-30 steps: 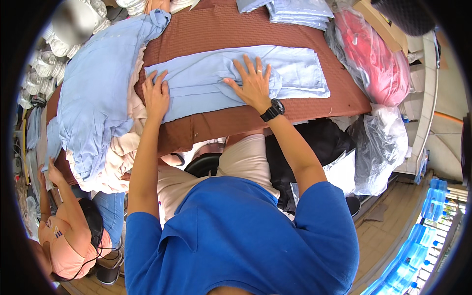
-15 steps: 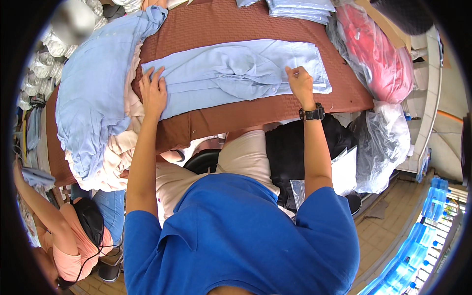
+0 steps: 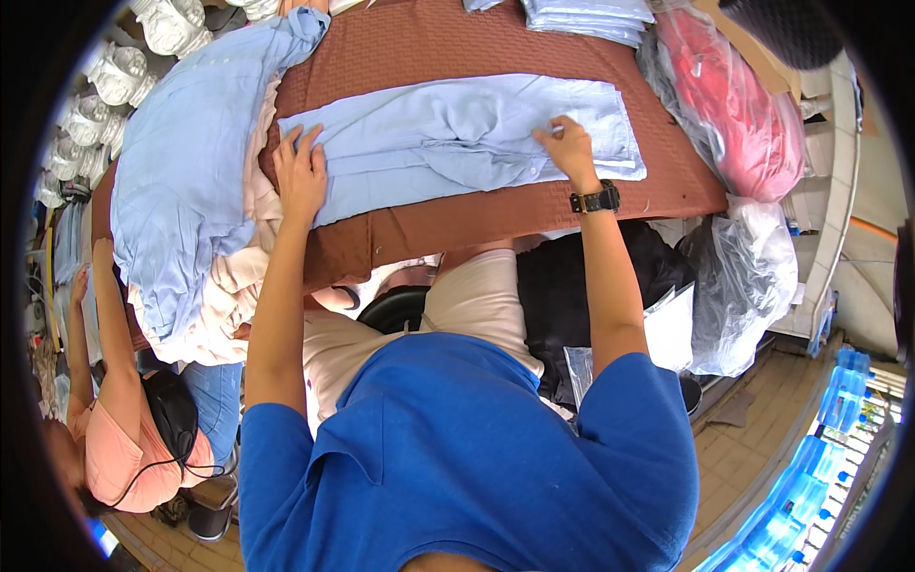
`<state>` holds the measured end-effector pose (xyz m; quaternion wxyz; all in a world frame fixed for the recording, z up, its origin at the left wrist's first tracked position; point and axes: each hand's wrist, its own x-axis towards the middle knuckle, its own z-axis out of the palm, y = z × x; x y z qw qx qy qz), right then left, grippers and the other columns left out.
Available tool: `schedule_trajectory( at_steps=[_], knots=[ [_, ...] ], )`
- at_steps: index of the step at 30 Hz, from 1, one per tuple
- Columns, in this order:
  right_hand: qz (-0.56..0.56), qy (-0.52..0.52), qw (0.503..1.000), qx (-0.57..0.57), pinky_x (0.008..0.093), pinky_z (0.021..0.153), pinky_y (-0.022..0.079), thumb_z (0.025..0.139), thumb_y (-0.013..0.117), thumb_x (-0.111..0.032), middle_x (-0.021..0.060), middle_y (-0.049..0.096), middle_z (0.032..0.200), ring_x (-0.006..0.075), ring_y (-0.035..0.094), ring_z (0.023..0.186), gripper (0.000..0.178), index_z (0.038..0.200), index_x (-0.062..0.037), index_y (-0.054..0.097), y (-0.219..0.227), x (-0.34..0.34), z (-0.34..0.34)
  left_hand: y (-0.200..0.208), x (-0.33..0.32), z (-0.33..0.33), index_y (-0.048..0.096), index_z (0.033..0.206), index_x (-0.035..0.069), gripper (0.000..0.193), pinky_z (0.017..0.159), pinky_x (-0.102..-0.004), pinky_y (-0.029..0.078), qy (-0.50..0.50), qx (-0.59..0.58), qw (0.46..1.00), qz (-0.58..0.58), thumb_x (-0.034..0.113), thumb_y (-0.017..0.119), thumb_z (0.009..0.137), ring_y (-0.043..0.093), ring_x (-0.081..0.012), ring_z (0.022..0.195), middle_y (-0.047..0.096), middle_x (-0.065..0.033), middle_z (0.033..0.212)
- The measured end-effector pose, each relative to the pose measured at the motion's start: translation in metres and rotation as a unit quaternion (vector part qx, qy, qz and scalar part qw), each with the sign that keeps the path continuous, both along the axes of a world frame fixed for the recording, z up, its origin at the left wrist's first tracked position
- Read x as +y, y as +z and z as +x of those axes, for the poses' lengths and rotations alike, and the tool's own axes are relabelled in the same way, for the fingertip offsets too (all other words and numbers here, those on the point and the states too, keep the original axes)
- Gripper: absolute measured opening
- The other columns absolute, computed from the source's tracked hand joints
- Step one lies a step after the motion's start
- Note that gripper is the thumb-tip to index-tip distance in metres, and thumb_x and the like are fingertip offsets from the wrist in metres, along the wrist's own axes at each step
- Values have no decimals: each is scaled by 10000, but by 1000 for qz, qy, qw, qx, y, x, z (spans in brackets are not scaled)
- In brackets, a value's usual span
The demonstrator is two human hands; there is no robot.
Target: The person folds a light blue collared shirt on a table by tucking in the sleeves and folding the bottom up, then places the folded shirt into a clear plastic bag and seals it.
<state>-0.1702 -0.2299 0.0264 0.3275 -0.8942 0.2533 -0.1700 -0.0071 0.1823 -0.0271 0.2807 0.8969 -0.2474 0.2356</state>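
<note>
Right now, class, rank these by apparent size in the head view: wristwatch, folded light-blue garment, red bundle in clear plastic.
1. Folded light-blue garment
2. Red bundle in clear plastic
3. Wristwatch, clearly smallest

Blue shirt (image 3: 467,458), black wristwatch (image 3: 596,198)

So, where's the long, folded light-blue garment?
In the head view, the folded light-blue garment lies upper centre on brown textured cloth, its left end under the left hand.

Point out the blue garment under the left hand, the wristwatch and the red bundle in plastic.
Blue garment (image 3: 459,133), head view: middle of its upper surface.
Wristwatch (image 3: 594,199), head view: middle of its visible part.
Red bundle (image 3: 732,107), head view: its middle.
</note>
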Motion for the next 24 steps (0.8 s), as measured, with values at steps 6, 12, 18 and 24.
schedule_trajectory(
  at_steps=[6,12,18,24],
  knots=[
    [-111,194,970,-94,418,850,501,767,809,-99,140,611,1041,327,598,972,266,1004,-61,694,23,16,-32,5,0,-4,671,1293,188,353,1088,-476,383,4,6,1000,-7,159,572,956,471,-377,1262,536,-149,1390],
    [-210,274,937,-60,439,821,487,733,716,24,124,615,1028,349,562,944,251,968,-60,687,11,31,-46,-2,3,-2,668,1298,190,352,1093,-479,376,2,-6,1000,11,165,567,961,469,-382,1263,533,-151,1392],
    [-229,230,942,-88,441,800,491,755,672,53,129,618,996,365,571,926,237,963,-60,678,0,34,-42,0,1,-1,666,1302,191,354,1095,-480,373,-3,1,1000,8,164,572,962,459,-383,1276,532,-154,1393],
    [-122,139,973,-135,459,828,474,747,695,21,143,614,970,380,570,926,249,983,-49,657,8,31,-57,11,25,19,662,1299,165,367,1132,-491,341,-53,130,990,10,267,646,947,431,-388,1327,521,-153,1423]
  ],
)
